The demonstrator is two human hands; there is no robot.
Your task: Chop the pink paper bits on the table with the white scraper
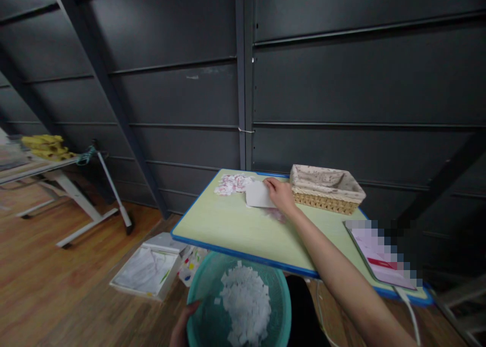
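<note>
Card touching right fingers, basin in left hand

Dim indoor scene with soft, even light and only faint shadows. The dark wall soaks up light, while the pale table looks brightest. Wide-angle distortion bends lines near the edges. The left side looks softly blurred.
</note>
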